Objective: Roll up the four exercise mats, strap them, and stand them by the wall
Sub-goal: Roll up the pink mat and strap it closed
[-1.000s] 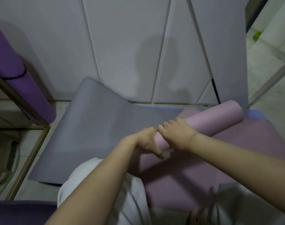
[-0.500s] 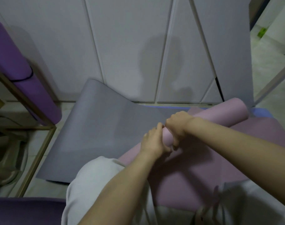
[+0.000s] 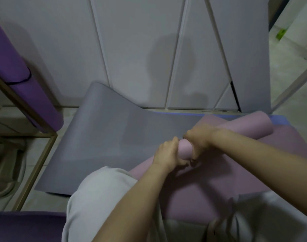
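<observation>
1. The pink mat (image 3: 236, 127) lies partly rolled on the floor before the person's knees. The rolled part slants from the hands up to the right. The unrolled part spreads flat below it, and its near edge is hidden by pale-trousered legs (image 3: 100, 194).
2. The left hand (image 3: 166, 153) closes round the near end of the roll with its fingers curled underneath, so the fingertips are hard to make out.
3. The right hand (image 3: 200, 139) wraps over the top of the roll just beside the left hand and clamps it. Only a short stretch of roll shows between the two hands.
4. A grey mat (image 3: 114, 137) lies flat to the left, its far corner curling up against the white wall panels (image 3: 131, 49). Its right side runs under the pink mat.
5. A blue mat (image 3: 280, 119) shows only as a thin strip beyond the roll.
6. At far left a purple rolled mat (image 3: 18, 84), ringed by a dark strap (image 3: 27, 78), stands tilted with a metal frame (image 3: 35, 165) crossing in front. Its top is cut off by the picture edge.
7. A purple surface (image 3: 18, 226) in the bottom-left corner is too cropped to identify.
</observation>
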The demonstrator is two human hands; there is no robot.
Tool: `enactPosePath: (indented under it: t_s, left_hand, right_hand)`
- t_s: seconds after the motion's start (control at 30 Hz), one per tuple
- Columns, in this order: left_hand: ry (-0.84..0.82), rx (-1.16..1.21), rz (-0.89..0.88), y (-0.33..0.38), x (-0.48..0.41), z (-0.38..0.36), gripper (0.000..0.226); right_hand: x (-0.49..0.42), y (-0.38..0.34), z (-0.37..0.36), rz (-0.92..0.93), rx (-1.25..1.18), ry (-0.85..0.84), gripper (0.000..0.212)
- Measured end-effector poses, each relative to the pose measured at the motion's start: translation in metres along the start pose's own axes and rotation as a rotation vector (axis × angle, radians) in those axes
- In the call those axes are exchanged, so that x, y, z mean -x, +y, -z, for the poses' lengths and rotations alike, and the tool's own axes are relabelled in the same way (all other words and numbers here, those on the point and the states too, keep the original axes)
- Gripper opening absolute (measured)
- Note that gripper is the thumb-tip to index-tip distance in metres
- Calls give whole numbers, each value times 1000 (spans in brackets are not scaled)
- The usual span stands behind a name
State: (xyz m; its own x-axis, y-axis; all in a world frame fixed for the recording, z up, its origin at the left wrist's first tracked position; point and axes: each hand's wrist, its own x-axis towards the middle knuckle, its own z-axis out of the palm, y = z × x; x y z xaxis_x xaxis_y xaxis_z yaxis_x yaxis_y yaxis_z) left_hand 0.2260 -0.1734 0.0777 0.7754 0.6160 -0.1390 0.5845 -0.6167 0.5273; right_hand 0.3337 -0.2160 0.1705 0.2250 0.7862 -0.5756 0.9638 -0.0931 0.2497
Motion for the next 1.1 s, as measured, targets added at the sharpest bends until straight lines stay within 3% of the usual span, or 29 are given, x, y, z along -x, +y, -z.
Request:
enactPosePath:
  t_s: [0.17,0.37,0.57,0.83,0.93,1.1]
  left_hand:
    - [-183,66,-17,-3,-15,14,63]
    - [-407,142,-101,-5,-15,17,51]
    - [-246,216,-32,4,-5,2,65]
    - [109,22,20,3,20,-31,81]
    - [92,-9,5,1,24,-37,90]
    - [-109,93,-20,7,13,-28,78]
  right_hand:
    - [7,-5,-23,-3,211,232,71]
    - [17,-1,-34,23,148,214,70]
    - [8,7,-24,37,190,164,67]
    - [-7,8,-10,25,112,35,67]
    - [-6,9,-12,16,67,-15,67]
    - [3,14,-29,8,-49,-85,64]
